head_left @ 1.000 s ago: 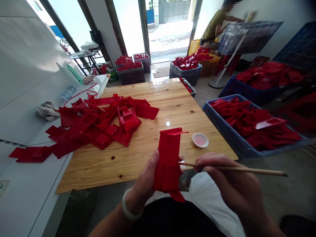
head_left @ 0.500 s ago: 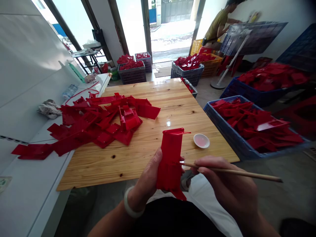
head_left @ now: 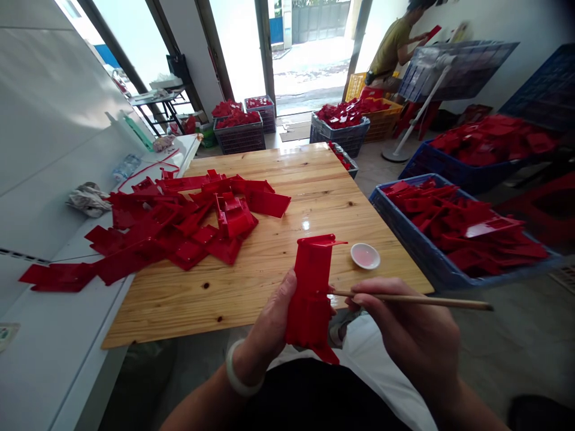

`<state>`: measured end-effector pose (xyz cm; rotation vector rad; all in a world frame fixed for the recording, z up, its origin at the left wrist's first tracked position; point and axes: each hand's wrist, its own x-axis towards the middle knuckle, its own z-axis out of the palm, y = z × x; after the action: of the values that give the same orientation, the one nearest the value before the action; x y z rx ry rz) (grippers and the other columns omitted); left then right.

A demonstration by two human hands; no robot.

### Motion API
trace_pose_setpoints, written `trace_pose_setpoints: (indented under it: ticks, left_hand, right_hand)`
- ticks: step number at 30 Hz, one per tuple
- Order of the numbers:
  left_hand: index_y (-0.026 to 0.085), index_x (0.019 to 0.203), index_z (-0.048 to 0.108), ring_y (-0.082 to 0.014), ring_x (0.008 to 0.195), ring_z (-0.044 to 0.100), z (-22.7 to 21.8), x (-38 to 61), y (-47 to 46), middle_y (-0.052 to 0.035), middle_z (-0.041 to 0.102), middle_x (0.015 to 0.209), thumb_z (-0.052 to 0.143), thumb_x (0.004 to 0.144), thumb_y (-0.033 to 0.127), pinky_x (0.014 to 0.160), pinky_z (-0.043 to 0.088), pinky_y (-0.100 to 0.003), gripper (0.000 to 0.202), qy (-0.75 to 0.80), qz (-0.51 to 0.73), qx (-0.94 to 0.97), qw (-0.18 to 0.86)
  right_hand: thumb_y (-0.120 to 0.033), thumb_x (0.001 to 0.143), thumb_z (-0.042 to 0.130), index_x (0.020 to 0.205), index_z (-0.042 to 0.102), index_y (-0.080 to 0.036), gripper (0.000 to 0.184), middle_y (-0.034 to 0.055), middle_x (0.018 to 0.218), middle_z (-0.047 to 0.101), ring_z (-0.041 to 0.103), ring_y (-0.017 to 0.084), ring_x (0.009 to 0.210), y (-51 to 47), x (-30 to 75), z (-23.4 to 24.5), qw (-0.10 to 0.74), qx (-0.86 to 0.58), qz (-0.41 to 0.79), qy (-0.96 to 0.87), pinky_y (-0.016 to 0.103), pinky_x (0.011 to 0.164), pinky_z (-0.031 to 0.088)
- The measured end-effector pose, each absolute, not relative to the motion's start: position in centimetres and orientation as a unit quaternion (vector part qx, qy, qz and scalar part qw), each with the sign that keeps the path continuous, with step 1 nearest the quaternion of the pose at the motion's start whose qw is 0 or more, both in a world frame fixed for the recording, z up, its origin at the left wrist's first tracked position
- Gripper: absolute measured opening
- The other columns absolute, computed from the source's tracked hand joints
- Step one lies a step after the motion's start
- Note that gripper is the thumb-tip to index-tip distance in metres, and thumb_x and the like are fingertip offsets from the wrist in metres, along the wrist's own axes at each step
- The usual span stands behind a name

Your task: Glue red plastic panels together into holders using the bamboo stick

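Left hand (head_left: 272, 323): wrapped shut around the lower half of the red plastic piece (head_left: 313, 281), thumb along its left edge. The low grip seems meant to leave the upper face bare.
Red plastic piece: upright and off the counter (head_left: 291, 170), just left of the white dish (head_left: 365, 255) and nearer the person.
Right hand (head_left: 406, 335): fingers pinched on a thin wooden stick (head_left: 417, 300), pen-fashion, below the dish.
Stick: nearly level, its tip touching the piece's right edge. The pen hold likely gives fine control of the tip.
White dish: on the counter, holding a pinkish liquid, apparently kept close to the stick hand.
Pile of red pieces (head_left: 179, 224): well left of the dish.
Blue crate (head_left: 395, 222): right of the dish, full of red pieces.
Co-worker (head_left: 393, 45): far beyond the dish.
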<state>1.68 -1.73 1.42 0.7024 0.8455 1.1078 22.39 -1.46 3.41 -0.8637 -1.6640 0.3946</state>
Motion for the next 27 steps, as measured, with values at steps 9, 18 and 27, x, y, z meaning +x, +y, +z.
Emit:
trace_pose_setpoints:
  ticks: [9, 18, 27]
  left_hand:
    - [0.007, 0.113, 0.084, -0.0294, 0.085, 0.083, 2.1, 1.7, -1.5, -0.0205, 0.086, 0.102, 0.068, 0.086, 0.092, 0.073, 0.066, -0.034, 0.091, 0.377, 0.477, 0.322, 0.725]
    - [0.01, 0.124, 0.073, -0.0308, 0.091, 0.082, -0.4, 2.4, 2.3, -0.0215, 0.084, 0.112, 0.062, 0.097, 0.083, 0.078, 0.065, -0.038, 0.078, 0.395, 0.466, 0.333, 0.718]
    - [0.016, 0.115, 0.072, -0.0201, 0.093, 0.074, 0.6, 6.7, 20.0, -0.0062, 0.076, 0.108, 0.069, 0.108, 0.048, 0.088, 0.064, -0.041, 0.033, 0.496, 0.47, 0.51, 0.523]
  right_hand:
    - [-0.023, 0.105, 0.076, 0.104, 0.08, -0.028, 0.006, -0.0033, 0.083, 0.082, 0.079, 0.015, 0.069, -1.7, 22.4, 3.6, 0.579, -0.366, 0.214, -0.697, 0.024, 0.068, 0.062]
    - [-0.025, 0.106, 0.073, 0.103, 0.081, -0.027, 0.009, -0.003, 0.08, 0.081, 0.079, 0.016, 0.067, -1.1, 22.7, 3.0, 0.646, -0.373, 0.257, -0.615, 0.023, 0.066, 0.065]
    - [-0.05, 0.101, 0.076, 0.102, 0.082, -0.031, 0.02, -0.0027, 0.081, 0.084, 0.083, 0.025, 0.073, 0.3, 26.6, -1.7, 0.615, -0.474, 0.136, -0.615, 0.029, 0.07, 0.067]
